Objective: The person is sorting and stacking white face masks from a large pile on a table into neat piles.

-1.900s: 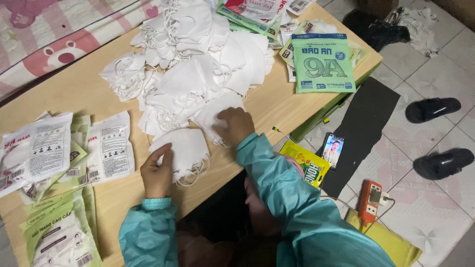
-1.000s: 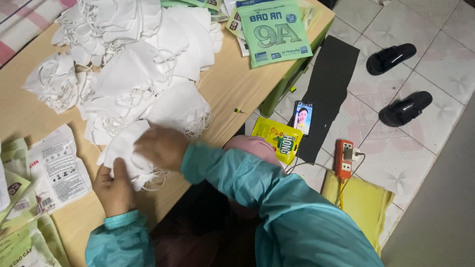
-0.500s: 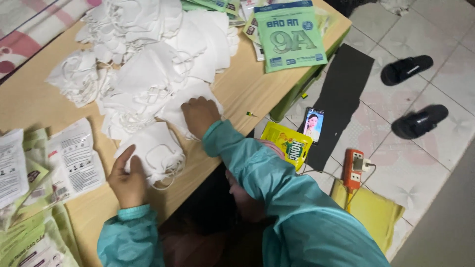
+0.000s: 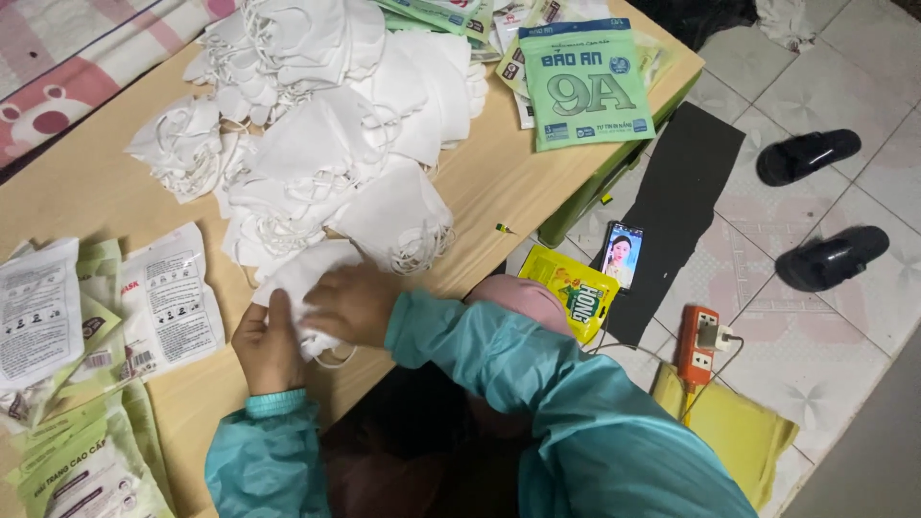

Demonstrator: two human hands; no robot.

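**White mask under two hands**

White is the colour of the mask (image 4: 305, 278) that both hands press on, near the lower middle of the frame. It lies flat on the wooden table (image 4: 106, 192), close to the table's near edge. The left hand (image 4: 267, 343) lies on the mask's lower left part, fingers stretched out and flat, not gripping. The right hand (image 4: 353, 304) lies on the mask's right side, also open and pressing down. Both arms wear teal sleeves (image 4: 537, 384).

Just above the hands sits a big pile of white masks (image 4: 317, 134), with thin ear loops sticking out. It fills the upper middle of the frame, and its nearest masks touch the one under the hands.

At the left of the frame lie flat packets (image 4: 163, 297), white and pale green. At the upper right, a green packet (image 4: 585, 82) lies on the table's corner.

On the tiled floor at the right there is a black mat (image 4: 686, 201), a phone (image 4: 624, 254) with a lit screen, a yellow bag (image 4: 566, 288), an orange power strip (image 4: 698, 345) and two black slippers (image 4: 830, 259).
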